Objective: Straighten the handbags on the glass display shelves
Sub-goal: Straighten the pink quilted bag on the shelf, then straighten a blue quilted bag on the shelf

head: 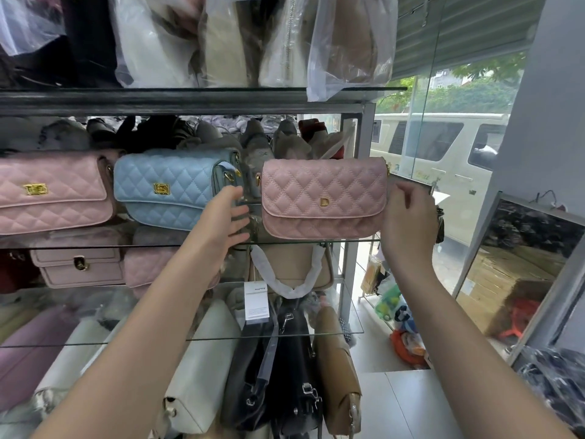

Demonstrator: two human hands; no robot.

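Glass shelves in a grey metal frame fill the left and centre of the frame, and the middle glass shelf (348,239) carries a row of quilted handbags. At its right end stands the pink handbag (323,198), upright and facing front: pale pink, diamond-stitched, with a rounded flap and a small gold letter D low on the flap. Its base sits right at the shelf's front edge, and its right end reaches just past the frame's upright post (364,137).

Of the two hands, the right hand (408,223) is against the bag's right end with its fingers curled; I cannot tell whether it grips the bag or only touches it. The left hand (226,217) has its fingers straight and spread, reaching into the gap to the left of the bag.

That gap is the only open room on the shelf. On its far side stands a blue handbag (171,188) with a gold clasp, turned slightly askew, and past it another pink handbag (53,191) at the left edge of the frame. Behind the row lie piled grey and dark bags.

Directly below hangs a beige bag (291,267) with a paper-wrapped handle. Above, plastic-wrapped bags (348,42) crowd the top shelf. Right of the post are a glass pane (424,137) and a leaning mirror (522,264).
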